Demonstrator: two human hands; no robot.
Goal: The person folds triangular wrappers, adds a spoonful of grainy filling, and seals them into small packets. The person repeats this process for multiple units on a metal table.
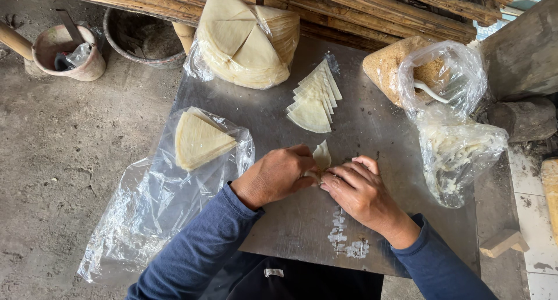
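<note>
Together, the left hand (pixel 278 175) and right hand (pixel 358 190) meet near the middle of the grey metal worktop (pixel 372 125), fingers pressed together and pinching a small pale wrapper (pixel 321 156) whose pointed tip stands up between them; a fan of cut wrapper triangles (pixel 314 99) lies just beyond on the worktop; at the far edge a clear plastic bag bulges with a big stack of wrapper sheets (pixel 247 38); to the left a flattened clear bag (pixel 157 201) hangs over the edge with a wedge of wrappers (pixel 199 140) on it; to the right an open clear bag holds brown crumbly filling (pixel 395 64) with a white spoon (pixel 430 90) in it, and a second clear bag (pixel 459 157) holds pale shreds; bamboo poles (pixel 372 9) lie behind, and two dirty buckets (pixel 70 50) stand on the bare concrete floor (pixel 58 160).
</note>
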